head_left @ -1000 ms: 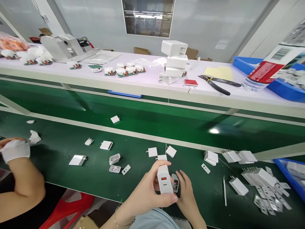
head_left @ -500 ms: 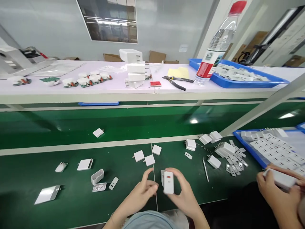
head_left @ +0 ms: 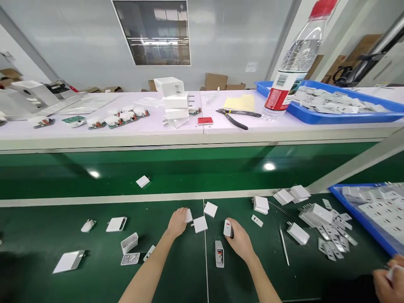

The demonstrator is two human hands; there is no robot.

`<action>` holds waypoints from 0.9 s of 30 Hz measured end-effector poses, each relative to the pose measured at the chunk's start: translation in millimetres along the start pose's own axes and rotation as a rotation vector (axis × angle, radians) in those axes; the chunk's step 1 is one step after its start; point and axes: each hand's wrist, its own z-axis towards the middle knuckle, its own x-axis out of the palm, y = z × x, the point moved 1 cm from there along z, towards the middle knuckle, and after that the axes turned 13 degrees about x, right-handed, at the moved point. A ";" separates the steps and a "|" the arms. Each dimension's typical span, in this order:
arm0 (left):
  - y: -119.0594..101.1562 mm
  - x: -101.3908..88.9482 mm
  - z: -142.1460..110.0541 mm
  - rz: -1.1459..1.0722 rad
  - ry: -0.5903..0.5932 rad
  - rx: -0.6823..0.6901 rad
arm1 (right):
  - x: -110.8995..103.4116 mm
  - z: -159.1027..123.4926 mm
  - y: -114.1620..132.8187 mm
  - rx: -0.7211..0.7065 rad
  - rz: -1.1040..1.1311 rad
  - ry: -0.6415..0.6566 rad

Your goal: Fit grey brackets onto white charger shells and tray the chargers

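My left hand [head_left: 177,224] reaches forward, its fingers closed on a white plug charger [head_left: 188,216] on the green bench. Two more white chargers lie beside it, one nearer [head_left: 199,224] and one farther back [head_left: 210,209]. My right hand [head_left: 240,240] grips a white charger with a red-marked port [head_left: 227,227], close to the bench top. Between my arms sits a white charger housing [head_left: 219,254] with its end uncovered and parts showing inside. To the left are an empty white shell [head_left: 129,243], a small open white piece [head_left: 130,259] and a white end plate [head_left: 149,253].
On the right are several chargers [head_left: 316,214], a pile of end plates [head_left: 336,235], a pen-like tool [head_left: 284,245] and a blue tray [head_left: 362,223]. Another person's hand [head_left: 389,282] shows at the right edge. Pliers [head_left: 235,118] and a bottle [head_left: 292,71] occupy the raised shelf.
My left hand has gone from open near my body to a charger farther forward. My right hand has moved forward and right with its charger, leaving the uncovered housing in plain view.
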 end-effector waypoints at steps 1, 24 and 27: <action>-0.3 -2.8 -4.0 -0.023 -0.001 0.006 | -1.6 7.3 -1.4 -0.018 -0.045 0.002; -7.4 39.4 -71.2 -0.340 -0.151 -0.015 | 45.8 43.5 96.3 -0.469 -0.228 0.446; 0.5 51.2 -71.0 -0.322 -0.142 -0.016 | 47.8 33.2 98.8 -0.454 -0.165 0.536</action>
